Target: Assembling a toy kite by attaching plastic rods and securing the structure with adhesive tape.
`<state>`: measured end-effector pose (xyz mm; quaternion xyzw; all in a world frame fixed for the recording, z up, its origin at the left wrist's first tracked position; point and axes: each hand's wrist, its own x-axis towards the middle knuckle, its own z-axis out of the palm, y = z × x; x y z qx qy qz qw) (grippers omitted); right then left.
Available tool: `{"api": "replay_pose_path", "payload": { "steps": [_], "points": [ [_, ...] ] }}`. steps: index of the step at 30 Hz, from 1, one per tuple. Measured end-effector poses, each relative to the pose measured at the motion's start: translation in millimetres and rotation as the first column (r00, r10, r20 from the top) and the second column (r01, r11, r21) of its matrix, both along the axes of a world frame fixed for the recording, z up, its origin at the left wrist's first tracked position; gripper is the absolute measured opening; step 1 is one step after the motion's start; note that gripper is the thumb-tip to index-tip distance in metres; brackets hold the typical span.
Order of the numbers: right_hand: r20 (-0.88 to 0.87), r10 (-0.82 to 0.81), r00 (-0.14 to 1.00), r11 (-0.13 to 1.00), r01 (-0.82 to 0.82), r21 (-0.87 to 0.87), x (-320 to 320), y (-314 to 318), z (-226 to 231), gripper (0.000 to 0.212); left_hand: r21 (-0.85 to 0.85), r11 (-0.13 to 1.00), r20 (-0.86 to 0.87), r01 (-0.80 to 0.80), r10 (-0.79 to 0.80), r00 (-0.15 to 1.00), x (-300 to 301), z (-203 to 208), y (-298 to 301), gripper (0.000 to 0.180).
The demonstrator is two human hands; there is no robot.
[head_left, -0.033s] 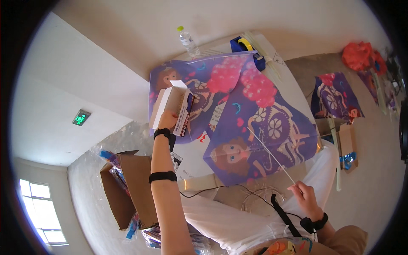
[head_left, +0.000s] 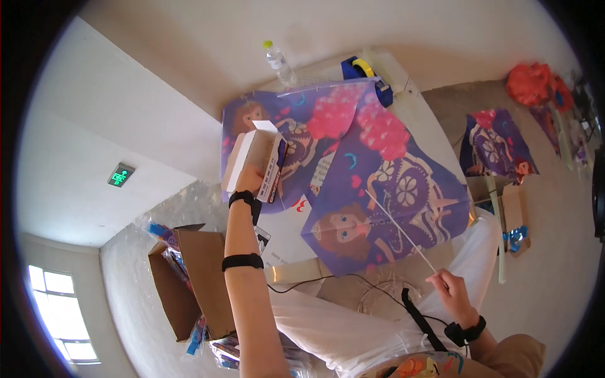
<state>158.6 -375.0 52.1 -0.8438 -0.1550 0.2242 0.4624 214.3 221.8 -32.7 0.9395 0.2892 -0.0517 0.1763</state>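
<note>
My left hand [head_left: 250, 178] reaches into a small open white cardboard box [head_left: 271, 169] lying on the purple sheets at the table's left side. Its fingers are hidden inside the box, so what they touch cannot be seen. A thin white rod [head_left: 403, 232] is pinched in my right hand [head_left: 451, 295]. The rod slants up and left across a kite-shaped purple sheet [head_left: 353, 160] printed with a princess and pink balloons. Under the box lies a similar purple sheet [head_left: 296, 101], partly covered by the nearer one.
At the table's back stand a water bottle [head_left: 279, 65] and a blue tape dispenser [head_left: 384, 94]. A brown carton [head_left: 205, 283] with plastic-wrapped items sits left of my legs. To the right are another printed sheet [head_left: 495, 145], a small carton [head_left: 515, 214] and a red bag [head_left: 530, 85]. A black cable [head_left: 378, 286] crosses my lap.
</note>
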Motion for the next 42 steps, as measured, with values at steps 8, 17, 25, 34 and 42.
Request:
{"api": "replay_pose_path", "payload": {
  "steps": [8, 17, 25, 34, 42],
  "points": [
    [-0.022, 0.007, 1.000, 0.999, -0.008, -0.049, -10.3, -11.6, -2.8, 0.015, 0.091, 0.995, -0.221, -0.028, 0.048, 0.974, -12.7, -28.8, 17.8, 0.038],
    [0.003, -0.026, 1.000, 0.999, 0.026, -0.037, 1.6, -3.1, -11.4, 0.016, 0.097, 0.991, -0.263, -0.090, 0.112, 0.958, -8.1, -31.2, 13.3, 0.043],
    [-0.054, -0.011, 0.998, 0.997, 0.007, -0.075, -0.1, -2.3, -4.3, 0.016, 0.017, 0.997, -0.116, -0.072, 0.073, 0.991, -7.3, -19.9, 2.2, 0.029],
    [0.090, 0.075, 0.993, 0.996, -0.071, -0.050, -10.9, -5.4, 8.5, 0.009, 0.101, 0.963, 0.319, -0.248, 0.205, 0.925, -41.5, 45.9, -22.8, 0.019],
    [0.369, 0.194, 0.909, 0.964, -0.247, 0.103, -21.7, 0.1, 23.9, 0.018, -0.905, 0.390, 0.400, 0.171, 0.641, 0.655, -169.7, 124.0, -282.5, 0.006]
  ]
}}
